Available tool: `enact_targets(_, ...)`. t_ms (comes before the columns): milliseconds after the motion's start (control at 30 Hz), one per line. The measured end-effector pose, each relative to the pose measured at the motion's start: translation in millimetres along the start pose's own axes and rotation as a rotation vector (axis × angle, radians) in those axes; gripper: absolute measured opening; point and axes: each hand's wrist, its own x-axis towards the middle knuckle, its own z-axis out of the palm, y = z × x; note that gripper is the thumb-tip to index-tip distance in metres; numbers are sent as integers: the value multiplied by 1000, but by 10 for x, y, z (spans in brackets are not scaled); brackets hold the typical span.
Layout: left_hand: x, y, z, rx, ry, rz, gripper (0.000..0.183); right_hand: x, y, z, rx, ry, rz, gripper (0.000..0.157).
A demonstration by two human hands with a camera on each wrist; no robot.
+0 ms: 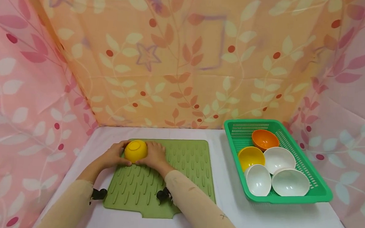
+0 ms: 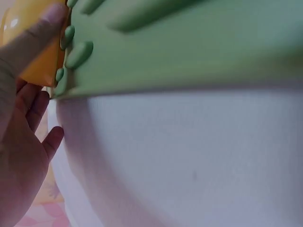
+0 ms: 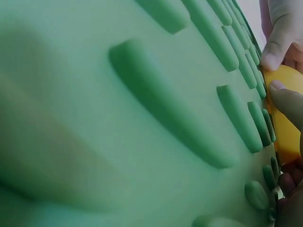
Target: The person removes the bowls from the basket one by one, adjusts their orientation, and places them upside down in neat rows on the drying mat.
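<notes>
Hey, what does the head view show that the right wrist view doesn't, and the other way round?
Only the head view shows the green basket holding five bowls and the floral backdrop. Only the right wrist view gives a close, low look at the raised ridges of the green mat. Both share the mat itself and a yellow bowl between the left grip and right grip.

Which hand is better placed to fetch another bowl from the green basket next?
Probably the right hand: the basket stands on that side, and the left hand is farther off. Both hands hold the upturned yellow bowl.
</notes>
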Motion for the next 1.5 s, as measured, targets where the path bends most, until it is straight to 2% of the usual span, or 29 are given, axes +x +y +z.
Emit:
enact_targets(133,0,-4,-27,-22,7,-6,99,15,16,21,-39,-20,-19,96)
enact_targets(433,79,182,-78,-147,47,5,85,21,71,-46,-45,-51,-50,95)
enact_targets(633,109,269,-110,-134,84,9,74,27,103,-19,-32,-55,-47,98)
enact_targets(733,131,285,-123,-115,93,35,70,40,131,-22,-3,-57,-56,99)
enact_targets(900,155,309,-129,-94,93,77,63,39,148,-134,29,-106,-76,97)
enact_targets(1000,146,315,-125,-78,85,68,61,15,123,-224,39,-153,-94,97)
enact_targets(1133,123,324,-127,-79,68,54,60,-15,68,-398,52,-191,-141,96)
enact_targets(1267,113,317,-123,-90,62,56,61,-51,4,-737,16,-198,-192,96)
enact_targets(1333,115,307,-116,-89,62,63,60,-88,-20,-991,-17,-194,-212,95)
enact_targets(1500,118,291,-113,-90,64,65,58,-238,23,-1730,-13,-200,-262,86)
